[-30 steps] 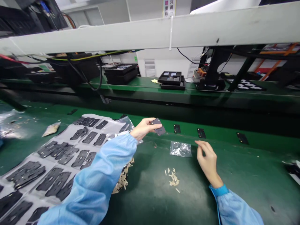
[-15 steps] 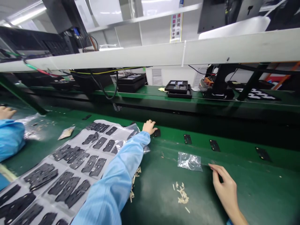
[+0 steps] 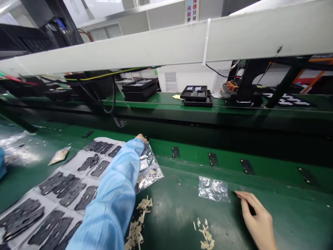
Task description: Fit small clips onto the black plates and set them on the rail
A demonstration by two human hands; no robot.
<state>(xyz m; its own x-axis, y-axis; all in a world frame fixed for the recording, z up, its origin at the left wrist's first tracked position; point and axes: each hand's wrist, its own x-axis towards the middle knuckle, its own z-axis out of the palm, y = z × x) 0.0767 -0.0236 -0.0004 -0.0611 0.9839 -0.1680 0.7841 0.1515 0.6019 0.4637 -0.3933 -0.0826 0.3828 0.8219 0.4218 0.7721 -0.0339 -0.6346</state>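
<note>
My left arm, in a blue sleeve, reaches across a grey multi-row sheet (image 3: 87, 178) bearing many flat black plates (image 3: 100, 168). My left hand (image 3: 142, 138) is at the sheet's far edge, above a clear plastic bag (image 3: 151, 175) with small pieces inside; its fingers are mostly hidden. My right hand (image 3: 257, 218) hovers low over the green bench, thumb and index fingertips pinched together. Whatever may be between them is too small to make out. Just left of those fingertips lies a flat clear zip bag (image 3: 213, 189).
Black plates lie spaced along the bench's back strip, one (image 3: 175, 152) nearest my left hand. Pale strips (image 3: 137, 225) and a smaller heap (image 3: 206, 238) are scattered in front. A white beam (image 3: 166, 47) crosses overhead. Black trays (image 3: 195, 93) stand on the rear ledge.
My left hand has moved left, away from a black plate that now lies uncovered on the strip. My right hand keeps its pinch. The view has shifted; the other person's hand has left it.
</note>
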